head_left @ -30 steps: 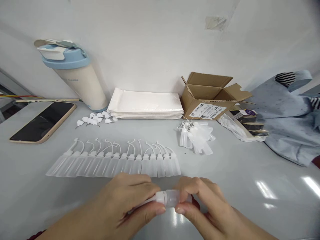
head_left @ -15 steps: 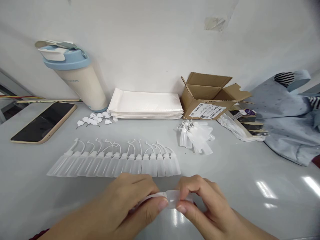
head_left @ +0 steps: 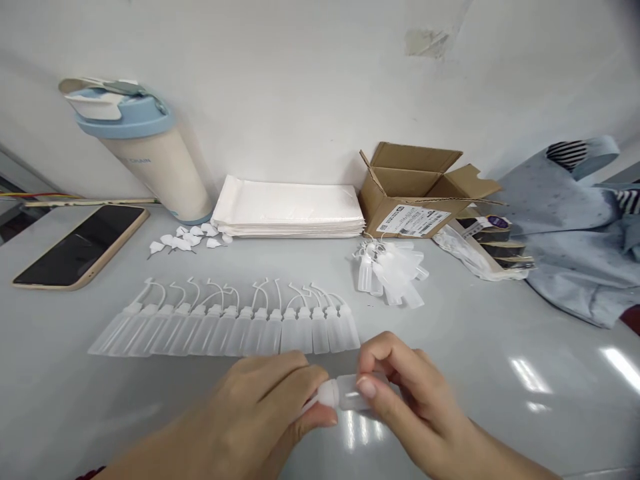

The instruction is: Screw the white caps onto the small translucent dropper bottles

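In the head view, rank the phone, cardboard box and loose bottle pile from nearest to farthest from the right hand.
1. Loose bottle pile: just beyond the right hand.
2. Cardboard box: behind the pile.
3. Phone: far left.

L hand (head_left: 265,400) bare, R hand (head_left: 415,393) bare, R thumbnail (head_left: 367,387) rounded, R forearm (head_left: 493,450) bare to btm edge, L forearm (head_left: 165,437) bare, blurred, dk red sliver (head_left: 91,473) beside it, sleeve or band, can't tell

The bottle (head_left: 349,393) is plastic, the table (head_left: 475,347) glossy.
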Action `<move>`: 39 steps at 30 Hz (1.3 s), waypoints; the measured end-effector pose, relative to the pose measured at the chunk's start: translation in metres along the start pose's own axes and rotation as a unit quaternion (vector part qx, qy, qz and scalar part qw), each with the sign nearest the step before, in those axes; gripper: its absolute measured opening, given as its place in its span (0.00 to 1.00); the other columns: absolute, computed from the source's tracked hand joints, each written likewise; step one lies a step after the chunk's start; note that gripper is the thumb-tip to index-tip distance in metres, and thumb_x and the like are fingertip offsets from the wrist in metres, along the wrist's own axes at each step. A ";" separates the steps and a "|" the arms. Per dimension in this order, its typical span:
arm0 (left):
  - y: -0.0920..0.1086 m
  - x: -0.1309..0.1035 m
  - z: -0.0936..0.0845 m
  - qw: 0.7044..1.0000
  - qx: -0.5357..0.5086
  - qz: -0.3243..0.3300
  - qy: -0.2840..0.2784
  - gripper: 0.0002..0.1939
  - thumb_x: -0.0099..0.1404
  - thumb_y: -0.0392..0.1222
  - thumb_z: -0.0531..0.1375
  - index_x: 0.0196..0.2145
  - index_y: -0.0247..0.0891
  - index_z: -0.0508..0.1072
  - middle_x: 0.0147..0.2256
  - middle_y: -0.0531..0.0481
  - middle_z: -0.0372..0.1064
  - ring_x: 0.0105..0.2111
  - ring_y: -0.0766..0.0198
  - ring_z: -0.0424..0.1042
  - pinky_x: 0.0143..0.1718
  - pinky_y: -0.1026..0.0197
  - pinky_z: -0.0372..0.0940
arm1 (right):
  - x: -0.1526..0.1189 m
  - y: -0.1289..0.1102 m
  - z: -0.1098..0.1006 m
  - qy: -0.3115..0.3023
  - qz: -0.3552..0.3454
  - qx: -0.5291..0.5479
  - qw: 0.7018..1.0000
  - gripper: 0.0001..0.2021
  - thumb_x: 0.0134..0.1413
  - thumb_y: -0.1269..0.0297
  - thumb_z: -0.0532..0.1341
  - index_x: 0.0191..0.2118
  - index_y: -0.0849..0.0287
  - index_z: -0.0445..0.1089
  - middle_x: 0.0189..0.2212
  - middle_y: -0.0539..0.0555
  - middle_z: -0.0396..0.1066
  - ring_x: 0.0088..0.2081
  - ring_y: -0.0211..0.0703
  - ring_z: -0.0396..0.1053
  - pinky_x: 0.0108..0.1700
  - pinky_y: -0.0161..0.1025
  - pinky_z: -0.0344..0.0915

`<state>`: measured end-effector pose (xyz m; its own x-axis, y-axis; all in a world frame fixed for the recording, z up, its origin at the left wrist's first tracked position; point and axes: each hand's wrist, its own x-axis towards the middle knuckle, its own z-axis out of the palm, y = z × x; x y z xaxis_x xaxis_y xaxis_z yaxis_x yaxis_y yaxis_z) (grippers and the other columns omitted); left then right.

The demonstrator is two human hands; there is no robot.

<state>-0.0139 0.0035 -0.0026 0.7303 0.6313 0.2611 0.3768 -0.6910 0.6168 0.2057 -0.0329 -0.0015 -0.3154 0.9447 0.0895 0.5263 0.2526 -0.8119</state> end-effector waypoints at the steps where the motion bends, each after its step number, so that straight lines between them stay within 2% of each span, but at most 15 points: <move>1: 0.001 0.000 0.000 1.000 -0.010 -0.004 0.000 0.11 0.74 0.40 0.49 0.35 0.39 0.67 0.26 0.54 0.66 0.23 0.67 0.65 0.26 0.65 0.60 | 0.002 0.000 0.000 0.000 -0.002 0.005 1.000 0.07 0.65 0.62 0.54 0.33 0.54 0.62 0.19 0.43 0.57 0.20 0.33 0.58 0.22 0.28 0.59; 4: 0.002 0.002 -0.001 0.996 -0.070 -0.048 -0.026 0.07 0.72 0.39 0.50 0.37 0.40 0.67 0.29 0.55 0.67 0.26 0.67 0.67 0.29 0.66 0.61 | 0.007 -0.003 0.000 0.024 -0.020 0.006 0.999 0.05 0.65 0.65 0.53 0.35 0.54 0.60 0.18 0.42 0.57 0.19 0.33 0.57 0.20 0.28 0.57; 7: 0.003 0.002 -0.004 0.984 -0.105 -0.133 -0.055 0.08 0.73 0.43 0.50 0.37 0.42 0.67 0.31 0.55 0.68 0.30 0.66 0.68 0.33 0.65 0.61 | 0.010 -0.004 0.002 0.062 -0.070 -0.032 0.995 0.03 0.66 0.65 0.52 0.41 0.56 0.61 0.23 0.46 0.65 0.21 0.35 0.63 0.22 0.30 0.62; 9: 0.003 0.002 -0.005 0.976 -0.111 -0.173 -0.078 0.10 0.73 0.45 0.49 0.37 0.42 0.66 0.32 0.56 0.68 0.30 0.66 0.68 0.34 0.65 0.61 | 0.011 -0.002 0.003 0.078 -0.124 -0.056 0.988 0.05 0.67 0.65 0.52 0.45 0.57 0.61 0.29 0.50 0.71 0.25 0.37 0.68 0.27 0.32 0.67; 12: 0.002 0.000 -0.008 0.969 -0.113 -0.187 -0.111 0.12 0.73 0.46 0.48 0.35 0.41 0.66 0.30 0.57 0.66 0.30 0.67 0.66 0.33 0.66 0.60 | 0.012 0.003 0.004 0.078 -0.205 -0.086 0.972 0.08 0.67 0.66 0.54 0.49 0.60 0.60 0.35 0.56 0.74 0.34 0.42 0.72 0.34 0.36 0.71; 14: 0.001 0.000 -0.011 0.967 -0.113 -0.195 -0.117 0.16 0.73 0.48 0.46 0.30 0.41 0.65 0.27 0.57 0.64 0.28 0.66 0.64 0.32 0.66 0.59 | 0.012 0.006 0.004 0.073 -0.244 -0.120 0.960 0.10 0.66 0.69 0.55 0.51 0.62 0.60 0.36 0.58 0.74 0.36 0.44 0.72 0.34 0.38 0.72; 17: -0.002 0.002 -0.013 0.963 -0.145 -0.203 -0.107 0.22 0.72 0.53 0.47 0.24 0.40 0.64 0.23 0.57 0.61 0.26 0.66 0.63 0.29 0.66 0.58 | 0.013 0.007 0.002 0.086 -0.296 -0.166 0.937 0.10 0.65 0.72 0.56 0.51 0.67 0.62 0.34 0.60 0.74 0.34 0.45 0.71 0.32 0.39 0.71; 19: -0.003 0.003 -0.012 0.954 -0.181 -0.214 -0.110 0.24 0.71 0.55 0.48 0.22 0.40 0.65 0.21 0.57 0.60 0.24 0.66 0.63 0.27 0.66 0.57 | 0.013 0.006 0.002 0.094 -0.307 -0.190 0.928 0.10 0.67 0.69 0.54 0.49 0.69 0.63 0.30 0.59 0.74 0.31 0.45 0.70 0.29 0.39 0.70; 22: -0.003 0.003 -0.008 0.935 -0.212 -0.251 -0.135 0.25 0.71 0.55 0.47 0.23 0.39 0.68 0.20 0.57 0.60 0.23 0.67 0.64 0.28 0.66 0.57 | 0.014 0.004 0.002 0.077 -0.277 -0.187 0.939 0.13 0.70 0.64 0.49 0.47 0.68 0.64 0.27 0.58 0.73 0.26 0.43 0.68 0.25 0.38 0.67; 24: -0.002 0.004 -0.007 0.936 -0.197 -0.257 -0.135 0.25 0.72 0.55 0.46 0.24 0.39 0.68 0.21 0.57 0.62 0.25 0.67 0.65 0.29 0.66 0.58 | 0.014 0.002 0.001 0.046 -0.247 -0.132 0.959 0.14 0.70 0.63 0.48 0.44 0.67 0.66 0.26 0.57 0.72 0.25 0.41 0.67 0.24 0.37 0.65; 29: 0.000 0.004 -0.007 0.968 -0.134 -0.177 -0.120 0.23 0.73 0.49 0.45 0.22 0.38 0.62 0.21 0.57 0.60 0.24 0.69 0.64 0.28 0.67 0.56 | 0.015 -0.003 -0.002 -0.035 -0.143 0.021 0.989 0.17 0.69 0.61 0.49 0.40 0.67 0.69 0.25 0.52 0.70 0.24 0.37 0.65 0.27 0.34 0.63; 32: -0.001 0.001 -0.006 0.980 -0.102 -0.133 -0.111 0.21 0.73 0.46 0.45 0.23 0.39 0.61 0.21 0.58 0.59 0.23 0.69 0.62 0.27 0.67 0.56 | 0.015 -0.004 -0.005 -0.077 -0.064 0.058 0.993 0.14 0.67 0.61 0.51 0.37 0.63 0.71 0.21 0.47 0.64 0.22 0.34 0.61 0.26 0.32 0.59; 35: -0.001 -0.001 -0.005 0.986 -0.083 -0.104 -0.103 0.16 0.73 0.44 0.47 0.29 0.39 0.65 0.25 0.57 0.61 0.25 0.69 0.63 0.30 0.67 0.58 | 0.015 -0.003 -0.008 -0.120 -0.001 0.086 0.989 0.14 0.66 0.59 0.52 0.36 0.60 0.72 0.20 0.45 0.59 0.21 0.34 0.58 0.25 0.32 0.56; 37: 0.000 0.000 -0.005 0.989 -0.083 -0.093 -0.075 0.15 0.73 0.44 0.48 0.30 0.39 0.66 0.25 0.57 0.61 0.25 0.69 0.63 0.30 0.67 0.59 | 0.015 -0.003 -0.009 -0.131 0.021 0.100 0.986 0.15 0.66 0.57 0.52 0.36 0.59 0.72 0.19 0.44 0.57 0.21 0.34 0.56 0.23 0.32 0.55; 39: 0.000 0.002 -0.005 0.990 -0.095 -0.095 -0.051 0.15 0.72 0.44 0.49 0.29 0.39 0.66 0.24 0.57 0.60 0.24 0.69 0.63 0.29 0.67 0.59 | 0.016 -0.003 -0.007 -0.109 0.015 0.097 0.989 0.14 0.66 0.59 0.52 0.38 0.59 0.73 0.20 0.45 0.59 0.22 0.35 0.58 0.24 0.32 0.57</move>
<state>-0.0155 0.0064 0.0018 0.7134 0.6985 0.0564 0.4061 -0.4776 0.7791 0.2049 -0.0174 0.0064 -0.4752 0.8787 -0.0453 0.3835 0.1605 -0.9095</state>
